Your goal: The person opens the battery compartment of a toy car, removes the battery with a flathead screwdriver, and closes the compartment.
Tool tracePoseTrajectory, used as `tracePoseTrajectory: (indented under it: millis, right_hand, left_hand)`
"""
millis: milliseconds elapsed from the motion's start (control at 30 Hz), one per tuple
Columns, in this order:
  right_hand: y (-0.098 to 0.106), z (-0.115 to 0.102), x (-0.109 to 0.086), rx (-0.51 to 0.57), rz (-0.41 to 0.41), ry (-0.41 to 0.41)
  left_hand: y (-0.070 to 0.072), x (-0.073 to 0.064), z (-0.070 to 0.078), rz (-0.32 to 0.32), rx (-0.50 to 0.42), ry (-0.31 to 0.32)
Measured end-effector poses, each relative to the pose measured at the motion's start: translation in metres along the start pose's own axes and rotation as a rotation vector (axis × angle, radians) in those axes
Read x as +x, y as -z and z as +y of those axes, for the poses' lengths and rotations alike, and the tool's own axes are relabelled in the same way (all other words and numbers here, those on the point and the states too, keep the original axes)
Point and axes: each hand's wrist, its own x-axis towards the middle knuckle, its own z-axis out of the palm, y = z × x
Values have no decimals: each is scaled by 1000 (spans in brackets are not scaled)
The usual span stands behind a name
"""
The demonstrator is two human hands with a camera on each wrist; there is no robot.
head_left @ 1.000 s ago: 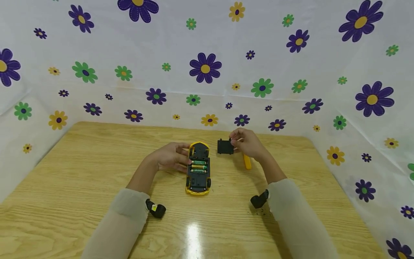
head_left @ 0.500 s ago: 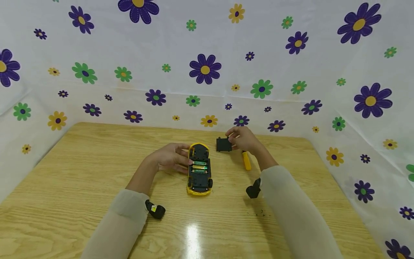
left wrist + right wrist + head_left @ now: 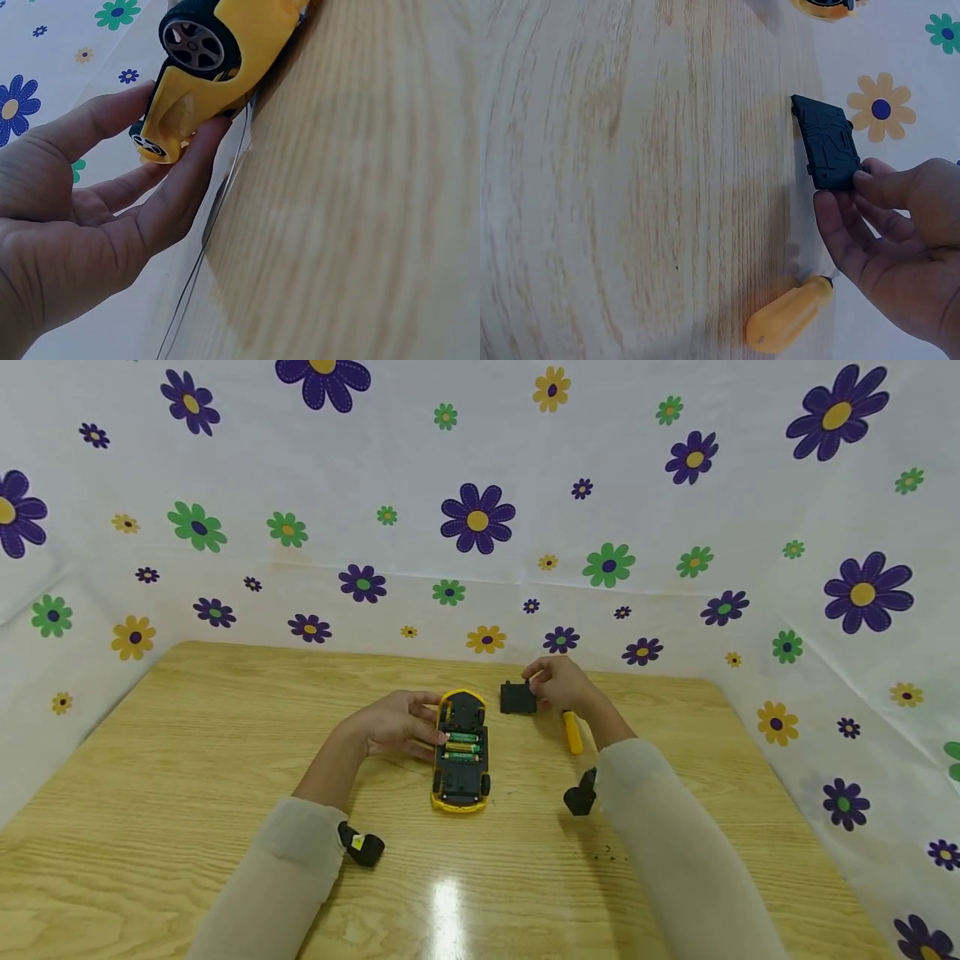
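A yellow toy car point(image 3: 460, 785) lies upside down on the table, its black underside up. Batteries point(image 3: 462, 747) with green and gold wraps sit side by side in its uncovered compartment. My left hand point(image 3: 393, 724) grips the car from its left side, thumb on the underside edge; the left wrist view shows fingers point(image 3: 184, 187) around the yellow body point(image 3: 199, 97). To the right of the car, my right hand point(image 3: 562, 683) pinches a black battery cover point(image 3: 517, 698) by its right end. In the right wrist view the cover point(image 3: 827, 142) is held between thumb and fingers.
A screwdriver with a yellow handle point(image 3: 572, 732) lies on the table just below my right hand. Several tiny dark bits, perhaps screws point(image 3: 609, 852), lie near the right forearm. A flower-print cloth point(image 3: 405, 543) hangs behind the wooden table point(image 3: 225, 727).
The right hand has shifted slightly left with the battery cover, bringing it a little closer to the car. The left hand and the car stay nearly still.
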Motion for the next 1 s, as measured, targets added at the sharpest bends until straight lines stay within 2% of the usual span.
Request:
tracePoseTrajectory:
  millis: [233, 600, 1000]
  right_hand:
    - [-4, 3, 5, -24, -45, -59]
    - [-7, 3, 6, -19, -92, -62]
    - [-4, 0, 3, -13, -76, -78]
  left_hand:
    - [-1, -2, 1, 4, 25, -2]
    - [-2, -2, 2, 12, 37, 1]
    - [-1, -2, 0, 27, 19, 12]
